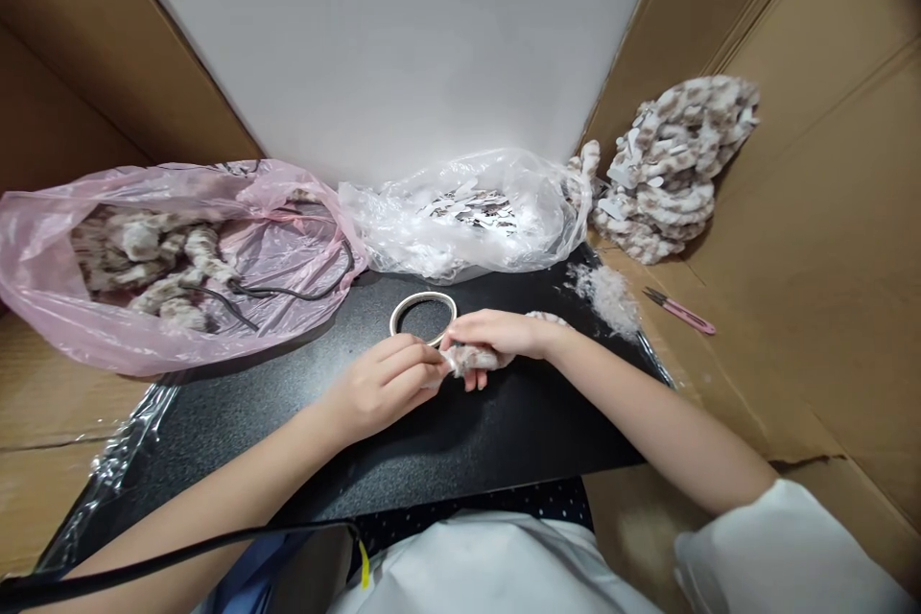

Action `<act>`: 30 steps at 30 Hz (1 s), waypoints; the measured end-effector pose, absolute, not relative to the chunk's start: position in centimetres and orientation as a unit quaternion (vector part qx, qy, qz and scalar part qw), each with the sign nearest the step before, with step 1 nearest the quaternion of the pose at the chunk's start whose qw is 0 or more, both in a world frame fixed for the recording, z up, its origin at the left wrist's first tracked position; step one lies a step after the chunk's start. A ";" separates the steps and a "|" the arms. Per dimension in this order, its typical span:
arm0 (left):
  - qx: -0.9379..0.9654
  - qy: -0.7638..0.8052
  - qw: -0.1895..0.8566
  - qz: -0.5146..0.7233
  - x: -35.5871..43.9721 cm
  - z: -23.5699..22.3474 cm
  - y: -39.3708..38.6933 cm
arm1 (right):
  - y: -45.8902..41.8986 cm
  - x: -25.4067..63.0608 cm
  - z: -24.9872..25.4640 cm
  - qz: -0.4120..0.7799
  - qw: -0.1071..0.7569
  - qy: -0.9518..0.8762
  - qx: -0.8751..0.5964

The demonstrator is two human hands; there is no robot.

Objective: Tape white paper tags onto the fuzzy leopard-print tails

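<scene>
The furry piece (484, 359), white with brownish patches, is between the two hands, over the black counter (504, 446) (whether it touches the surface, one cannot tell). Its visible part has its long axis mostly crosswise, from left to right. The left hand (392, 382) pinches at its left end, where something whitish shows between the fingertips. The right hand (496, 334) is bent around its body from the far side, with fingertips appearing underneath. Thus both hands are equally near, and the left one has the end. Just beyond them lies the tape roll (394, 318). Farther away are the pink bag (79, 341) on the left, the clear bag (389, 245), and, on the right, the pink-handled snips (689, 316).
</scene>
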State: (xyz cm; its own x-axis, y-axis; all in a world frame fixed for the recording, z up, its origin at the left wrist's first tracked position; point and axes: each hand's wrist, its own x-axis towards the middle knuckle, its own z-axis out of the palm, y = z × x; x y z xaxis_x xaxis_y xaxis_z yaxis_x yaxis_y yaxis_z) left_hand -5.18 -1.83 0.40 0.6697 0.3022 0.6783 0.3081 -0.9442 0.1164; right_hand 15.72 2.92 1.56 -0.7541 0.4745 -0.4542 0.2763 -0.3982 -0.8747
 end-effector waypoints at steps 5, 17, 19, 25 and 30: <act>-0.918 -0.142 0.075 -0.364 -4.9 0.6 -2.1 | 2.4 15.0 1.9 0.769 0.163 -0.475 -0.396; -0.929 -0.142 0.038 -0.341 -4.9 -1.1 -1.9 | 1.2 14.1 1.5 0.691 0.310 -0.491 -0.429; -0.925 -0.149 0.027 -0.348 -4.9 -0.9 -1.9 | 0.7 14.1 1.4 0.652 0.354 -0.523 -0.419; -0.894 -0.200 -0.028 -0.400 -4.7 -0.1 -2.6 | -1.1 14.4 1.3 0.502 0.470 -0.595 -0.416; -0.875 -0.263 -0.050 -0.404 -4.6 0.1 -2.8 | -1.6 14.9 2.1 0.476 0.454 -0.614 -0.436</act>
State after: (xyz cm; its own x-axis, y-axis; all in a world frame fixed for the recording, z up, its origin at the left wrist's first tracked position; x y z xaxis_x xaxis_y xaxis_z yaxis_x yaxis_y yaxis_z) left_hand -4.64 -2.83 0.06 0.5357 0.5008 0.6799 0.4202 -0.8565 0.2998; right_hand 14.86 -1.59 2.06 -0.2074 0.9678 0.1425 0.1024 0.1664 -0.9807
